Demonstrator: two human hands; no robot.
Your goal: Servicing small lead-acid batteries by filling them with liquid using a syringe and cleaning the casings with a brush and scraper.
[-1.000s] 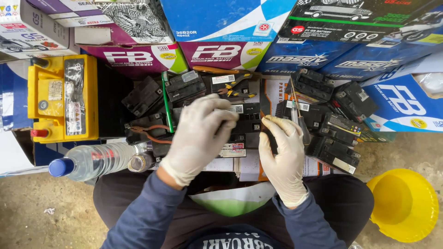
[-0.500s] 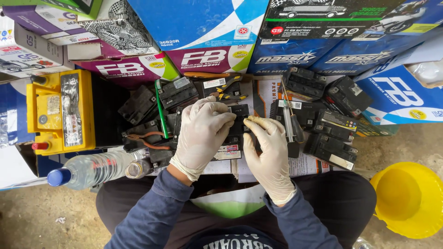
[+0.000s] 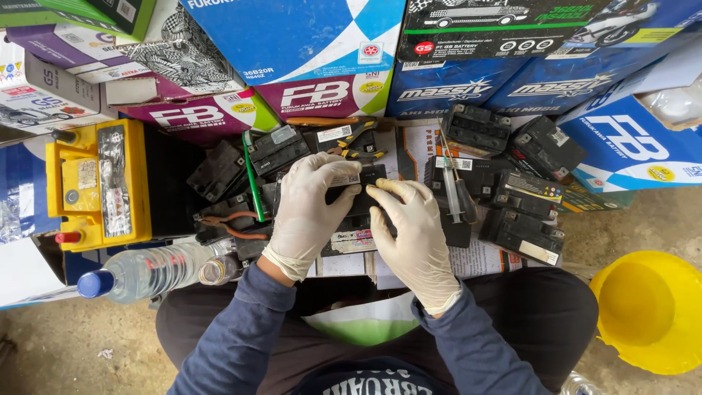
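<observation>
Logging one item in hand: a small black rectangular plastic battery, lying flat just in front of the seated person, its long axis running left to right across my view. My left hand, in a thin white glove, comes in from the left and curls over the battery's left end, fingertips bent and pressing on its top near a small white label; my right hand, gloved the same, lies on the right end, fingers stretched toward the left hand and nearly meeting it above the casing. Both hands touch the item; neither is nearer, as it sits between them and slightly ahead. Whether the thumbs grip the near side I cannot tell, since the palms hide it. Adjacent stock: a clear-handled screwdriver just right of the right hand, resting on further black batteries; orange-handled pliers to the left; a yellow-topped larger battery well left; a clear plastic water bottle with blue cap beside the left forearm; a yellow plastic funnel far right on the concrete floor.
</observation>
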